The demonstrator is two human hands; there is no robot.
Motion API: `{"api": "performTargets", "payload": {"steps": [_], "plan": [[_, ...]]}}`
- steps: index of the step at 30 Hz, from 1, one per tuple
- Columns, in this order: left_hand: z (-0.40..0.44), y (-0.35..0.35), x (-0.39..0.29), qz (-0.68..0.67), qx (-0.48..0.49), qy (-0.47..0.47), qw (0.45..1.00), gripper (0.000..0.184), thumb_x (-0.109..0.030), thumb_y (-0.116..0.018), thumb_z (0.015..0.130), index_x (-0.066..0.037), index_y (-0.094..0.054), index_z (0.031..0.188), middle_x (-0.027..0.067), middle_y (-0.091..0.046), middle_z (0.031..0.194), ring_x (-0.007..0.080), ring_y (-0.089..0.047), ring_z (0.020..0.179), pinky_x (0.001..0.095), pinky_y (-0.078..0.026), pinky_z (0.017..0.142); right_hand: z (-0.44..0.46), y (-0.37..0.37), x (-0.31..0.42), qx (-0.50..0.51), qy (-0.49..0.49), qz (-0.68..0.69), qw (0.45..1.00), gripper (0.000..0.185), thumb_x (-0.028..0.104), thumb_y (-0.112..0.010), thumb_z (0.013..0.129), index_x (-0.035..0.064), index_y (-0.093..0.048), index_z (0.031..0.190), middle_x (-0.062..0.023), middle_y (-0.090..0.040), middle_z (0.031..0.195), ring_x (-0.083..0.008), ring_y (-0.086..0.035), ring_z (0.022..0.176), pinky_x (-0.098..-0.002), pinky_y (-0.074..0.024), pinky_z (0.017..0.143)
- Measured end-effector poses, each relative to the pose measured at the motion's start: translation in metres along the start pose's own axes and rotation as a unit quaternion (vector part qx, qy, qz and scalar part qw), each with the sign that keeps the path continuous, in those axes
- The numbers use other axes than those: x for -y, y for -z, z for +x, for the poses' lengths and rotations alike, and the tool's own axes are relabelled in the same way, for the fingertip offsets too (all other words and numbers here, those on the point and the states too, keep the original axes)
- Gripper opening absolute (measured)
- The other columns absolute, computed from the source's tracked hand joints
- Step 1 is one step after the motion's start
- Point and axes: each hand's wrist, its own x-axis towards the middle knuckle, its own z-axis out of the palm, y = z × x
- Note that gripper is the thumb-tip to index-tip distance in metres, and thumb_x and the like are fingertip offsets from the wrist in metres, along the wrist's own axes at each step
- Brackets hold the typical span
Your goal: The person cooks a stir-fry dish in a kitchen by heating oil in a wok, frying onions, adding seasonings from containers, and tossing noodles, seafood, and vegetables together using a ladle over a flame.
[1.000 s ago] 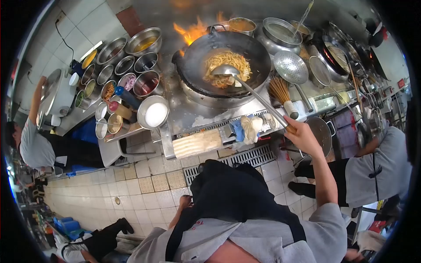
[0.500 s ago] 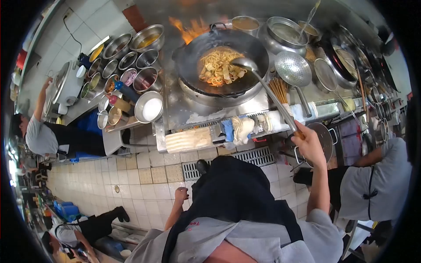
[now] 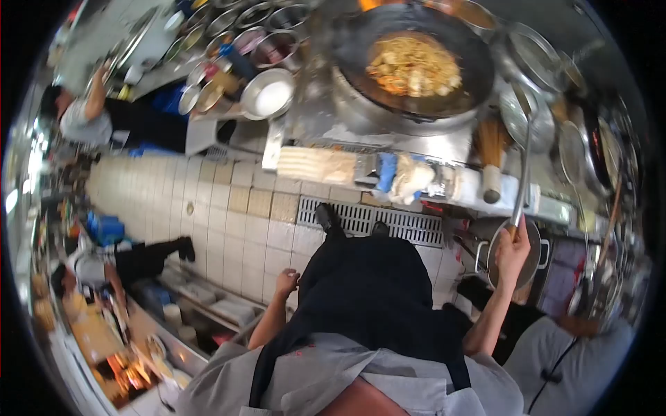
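Observation:
My right hand (image 3: 513, 248) is wrapped round the wooden end of a long ladle (image 3: 525, 173), whose head lies over a perforated strainer (image 3: 534, 126) right of the wok. Noodles with vegetables (image 3: 415, 66) fill the middle of the black wok (image 3: 479, 69) on its burner. Beside it a bamboo brush (image 3: 491, 149) lies on the counter. My left hand (image 3: 288, 281) hangs low by my apron, its fingers curled; whether anything is in them is too small to tell.
Metal bowls, one with white contents (image 3: 269, 98), stand left of the wok. Folded cloths (image 3: 411, 179) lie on the front ledge. A pot (image 3: 496, 274) is below at right. Co-workers (image 3: 87, 123) are at left, lower left and close on my right. Flame shows behind the wok.
The ladle has moved right, out of the wok to over the strainer. The view has shifted, so the stove sits higher in the frame and the lower-left counter now shows.

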Motion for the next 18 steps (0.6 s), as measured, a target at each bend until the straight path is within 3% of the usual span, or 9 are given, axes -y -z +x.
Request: {"api": "performTargets", "payload": {"steps": [3,5,7,9,10,11,14,18], "plan": [[-0.008,-0.001,0.016,0.023,-0.011,0.018,1.000,0.036,-0.020,-0.063,0.077,0.001,-0.061,0.107,0.0169,-0.067,0.086,0.0219,-0.065,0.065,0.0329,-0.053,0.055,0.017,0.004,-0.037,0.011,-0.013,-0.102,0.995,0.055,0.002,-0.057,0.087,0.0022,-0.039,0.139,0.0031,-0.048,0.065,-0.0027,-0.039,0.045,-0.0203,-0.0291,0.037],[-0.009,-0.001,0.026,0.075,-0.032,-0.001,0.997,0.039,-0.024,-0.063,0.076,0.001,-0.062,0.107,0.0190,-0.067,0.090,0.0268,-0.066,0.074,0.0354,-0.053,0.065,0.027,0.000,-0.061,-0.013,-0.001,-0.091,0.996,0.054,0.006,-0.058,0.088,0.0002,-0.040,0.138,0.0024,-0.048,0.065,-0.0039,-0.039,0.048,-0.0215,-0.0320,0.041],[-0.010,-0.002,0.032,0.178,-0.056,-0.051,0.981,0.042,-0.027,-0.063,0.075,0.001,-0.063,0.107,0.0208,-0.067,0.095,0.0322,-0.066,0.086,0.0372,-0.052,0.077,0.046,0.012,-0.074,0.023,0.064,-0.215,0.974,0.056,0.011,-0.061,0.089,-0.0008,-0.038,0.138,-0.0011,-0.052,0.072,-0.0070,-0.041,0.056,-0.0239,-0.0375,0.050],[-0.010,-0.005,0.036,0.165,-0.052,-0.018,0.985,0.044,-0.028,-0.063,0.073,0.001,-0.064,0.105,0.0214,-0.066,0.098,0.0352,-0.063,0.096,0.0377,-0.049,0.085,0.055,0.003,-0.061,0.017,0.171,-0.227,0.959,0.059,0.017,-0.061,0.090,-0.0051,-0.035,0.138,-0.0063,-0.054,0.079,-0.0101,-0.045,0.065,-0.0236,-0.0396,0.058],[-0.007,-0.004,0.032,0.159,-0.050,-0.007,0.986,0.044,-0.029,-0.063,0.072,0.001,-0.065,0.104,0.0217,-0.066,0.100,0.0367,-0.061,0.100,0.0379,-0.047,0.089,0.045,-0.009,-0.020,0.029,0.132,-0.298,0.945,0.058,0.020,-0.061,0.090,-0.0005,-0.037,0.139,-0.0140,-0.059,0.098,-0.0134,-0.054,0.083,-0.0250,-0.0441,0.070],[-0.009,-0.001,0.025,0.154,-0.060,-0.006,0.986,0.044,-0.029,-0.063,0.071,0.001,-0.065,0.104,0.0220,-0.066,0.101,0.0367,-0.061,0.100,0.0383,-0.047,0.089,0.043,-0.019,-0.009,-0.021,0.178,-0.307,0.935,0.058,0.024,-0.062,0.091,0.0054,-0.038,0.141,-0.0202,-0.058,0.116,-0.0183,-0.056,0.101,-0.0289,-0.0447,0.083],[-0.008,0.002,0.000,0.138,-0.083,-0.020,0.987,0.044,-0.029,-0.062,0.070,0.000,-0.065,0.103,0.0228,-0.065,0.102,0.0369,-0.061,0.100,0.0396,-0.048,0.088,0.035,-0.053,0.028,-0.035,0.206,-0.150,0.966,0.056,0.025,-0.061,0.091,0.0089,-0.040,0.140,-0.0212,-0.051,0.129,-0.0238,-0.053,0.113,-0.0330,-0.0399,0.095],[0.008,-0.004,-0.013,0.134,-0.089,-0.051,0.986,0.045,-0.029,-0.062,0.070,-0.001,-0.065,0.105,0.0234,-0.064,0.105,0.0371,-0.060,0.102,0.0402,-0.047,0.089,0.004,-0.102,0.068,0.043,0.260,-0.088,0.961,0.051,0.014,-0.058,0.093,0.0068,-0.039,0.140,-0.0194,-0.049,0.130,-0.0209,-0.051,0.116,-0.0314,-0.0395,0.096]]}}
